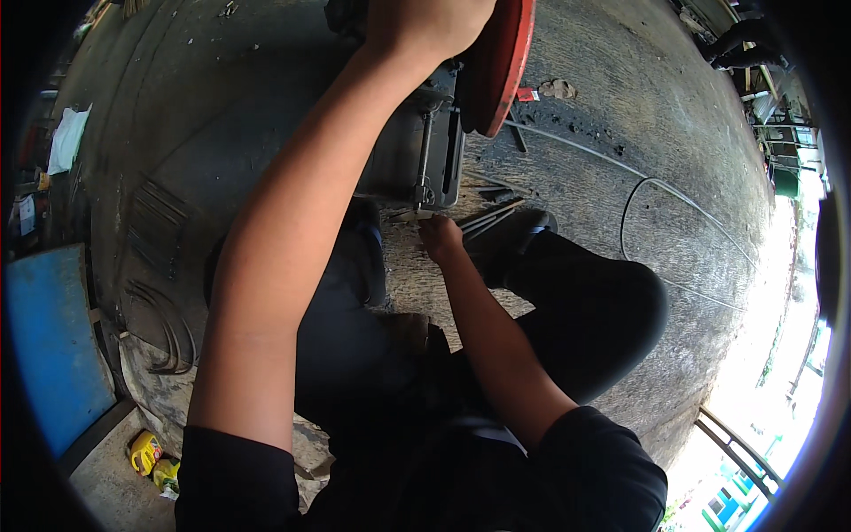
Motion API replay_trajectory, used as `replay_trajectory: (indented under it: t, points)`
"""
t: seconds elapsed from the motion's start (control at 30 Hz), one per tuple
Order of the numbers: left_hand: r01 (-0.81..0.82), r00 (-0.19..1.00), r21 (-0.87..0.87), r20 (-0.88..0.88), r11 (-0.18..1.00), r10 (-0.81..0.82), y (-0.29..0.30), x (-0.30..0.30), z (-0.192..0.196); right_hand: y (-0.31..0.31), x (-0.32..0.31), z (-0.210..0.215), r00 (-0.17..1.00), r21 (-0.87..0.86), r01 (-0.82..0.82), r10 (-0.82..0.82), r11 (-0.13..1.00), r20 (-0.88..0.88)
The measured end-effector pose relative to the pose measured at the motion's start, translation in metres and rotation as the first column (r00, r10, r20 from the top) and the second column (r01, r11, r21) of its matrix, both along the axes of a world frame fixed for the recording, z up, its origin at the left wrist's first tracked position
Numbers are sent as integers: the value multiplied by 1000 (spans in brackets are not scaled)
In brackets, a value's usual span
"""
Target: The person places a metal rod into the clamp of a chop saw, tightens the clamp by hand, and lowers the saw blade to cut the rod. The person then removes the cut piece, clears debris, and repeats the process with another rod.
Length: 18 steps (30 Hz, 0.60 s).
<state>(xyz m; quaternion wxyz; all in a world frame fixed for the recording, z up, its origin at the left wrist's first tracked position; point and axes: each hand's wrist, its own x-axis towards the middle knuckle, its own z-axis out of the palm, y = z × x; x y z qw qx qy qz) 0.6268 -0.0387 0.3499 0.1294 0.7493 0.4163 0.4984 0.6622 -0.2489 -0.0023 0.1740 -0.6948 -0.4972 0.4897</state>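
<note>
At the top edge my left hand (434, 25) is raised over a cut-off saw, right beside its red round blade guard (514, 75). Its fingers are cut off by the picture's edge, so their grip is hidden. Below the guard lies the saw's dark base (390, 164), with a metal vise screw (425, 146) running along it towards me. My right hand (441, 238) is low at the near end of that screw, its fingers curled round the small crank handle (415, 215). Several thin metal rods (492, 217) lie on the ground just right of this hand.
My bent knees (612, 301) flank the saw's near end. Long thin rods (603, 160) and a curved dark cable (626, 217) stretch across the floor to the right. Bent bars (173, 328) lie at left, near a blue panel (53, 319) and yellow packets (146, 454).
</note>
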Motion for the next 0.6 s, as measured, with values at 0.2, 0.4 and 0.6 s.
replay_trajectory:
  t: [0.2,0.4,0.6]
  points:
    - [130,987,47,84,990,-133,-3,40,8,-34,-40,-3,906,420,-233,38,877,421]
    - [93,994,80,42,992,-97,-3,22,-1,-37,-57,54,930,154,282,-230,947,-287]
    - [120,992,23,25,993,-120,-2,20,3,-19,-66,63,895,175,378,-310,909,-321]
